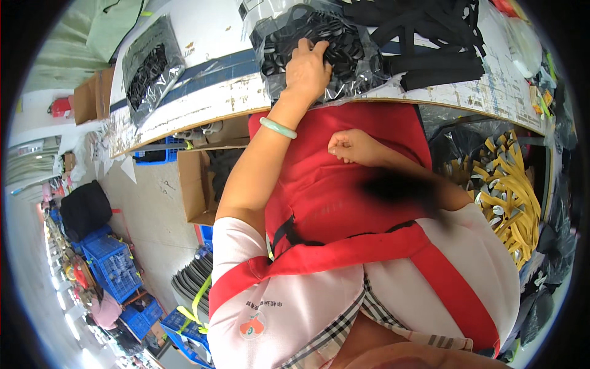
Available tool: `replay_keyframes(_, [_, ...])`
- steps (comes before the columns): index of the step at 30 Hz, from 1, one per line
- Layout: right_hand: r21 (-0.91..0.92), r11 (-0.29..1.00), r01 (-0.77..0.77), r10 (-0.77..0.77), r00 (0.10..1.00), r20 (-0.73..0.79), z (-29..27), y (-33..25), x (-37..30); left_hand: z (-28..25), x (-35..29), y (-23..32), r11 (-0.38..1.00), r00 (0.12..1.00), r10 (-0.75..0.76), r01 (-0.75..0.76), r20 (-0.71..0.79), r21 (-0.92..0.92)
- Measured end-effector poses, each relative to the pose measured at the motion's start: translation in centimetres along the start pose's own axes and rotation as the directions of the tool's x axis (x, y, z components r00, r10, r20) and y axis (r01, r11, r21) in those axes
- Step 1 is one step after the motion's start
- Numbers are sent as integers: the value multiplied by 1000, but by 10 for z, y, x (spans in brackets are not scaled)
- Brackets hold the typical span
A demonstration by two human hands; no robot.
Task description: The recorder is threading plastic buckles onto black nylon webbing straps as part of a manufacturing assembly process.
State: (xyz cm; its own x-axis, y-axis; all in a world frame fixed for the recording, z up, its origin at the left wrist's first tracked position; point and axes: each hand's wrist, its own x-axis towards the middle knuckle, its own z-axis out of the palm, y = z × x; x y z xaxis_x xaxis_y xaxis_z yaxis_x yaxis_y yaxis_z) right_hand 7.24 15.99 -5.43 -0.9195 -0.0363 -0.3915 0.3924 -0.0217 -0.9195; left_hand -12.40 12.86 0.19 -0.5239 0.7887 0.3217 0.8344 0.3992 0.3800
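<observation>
Checked-collar shirt (307,289), six o'clock; twelve: left hand (307,71) apparently picking among bagged black loops (345,48), grip unclear; right hand (357,147) loosely curled, empty-looking; lifting needs pinching.

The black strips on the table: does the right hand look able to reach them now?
Probably yes. The right hand is over the apron, just short of the table; the left hand and the bag lie left of the black strips, and nothing visible blocks the way.

Right forearm (410,162) partly hidden behind a dark blurred patch (393,186)
</observation>
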Motion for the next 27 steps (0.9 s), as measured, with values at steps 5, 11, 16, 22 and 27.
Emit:
replay_keyframes(5, [-56, 998, -19, 20, 1000, 22, -4, 0, 3, 4, 23, -23, 969, 993, -69, 42, -101, -245])
replay_keyframes(11, [-110, 994, 1, 2, 1000, 29, -5, 3, 9, -10, 43, -34, 95, 815, -467, 433, 344, -896])
replay_keyframes(16, [-111, 994, -22, 27, 998, 49, -7, -6, 6, -15, 46, -30, -331, 775, -388, 387, 498, -860])
replay_keyframes(22, [-67, 997, -29, 31, 999, 30, -3, -5, 4, -9, 44, -50, -560, 800, -175, 399, 574, -726])
replay_keyframes(27, [-14, 1000, -3, 3, 1000, -14, -4, -10, 4, -12, 38, -51, -666, 801, -140, 359, 582, -654])
